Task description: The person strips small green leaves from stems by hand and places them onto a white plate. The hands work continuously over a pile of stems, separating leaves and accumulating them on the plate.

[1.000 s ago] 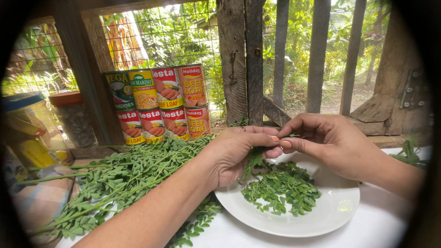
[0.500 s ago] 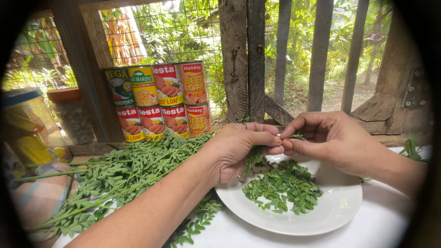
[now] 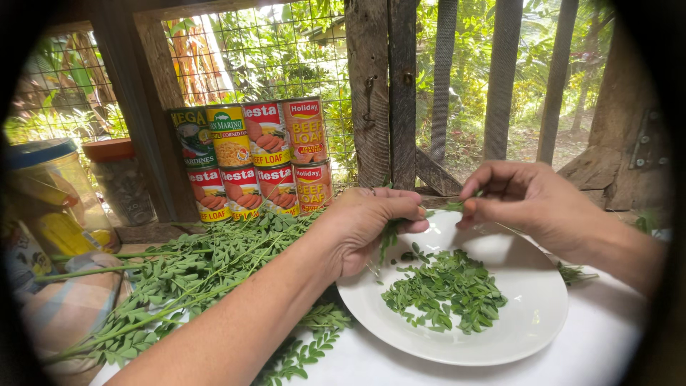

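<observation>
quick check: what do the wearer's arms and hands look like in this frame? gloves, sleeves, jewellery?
Both bare. The left hand and right hand have no gloves, and no ring or watch shows. Both forearms are uncovered as far as the frame reaches; no sleeve edge is in view. Nails look short and unpainted.

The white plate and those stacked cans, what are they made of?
The white plate looks like glazed ceramic, maybe melamine: smooth, glossy, with soft light reflections along its rim. The stacked cans seem to be metal under printed paper or lacquer labels: silvery ridged rims show at their tops and seams. The posts behind are rough, weathered wood.
</observation>
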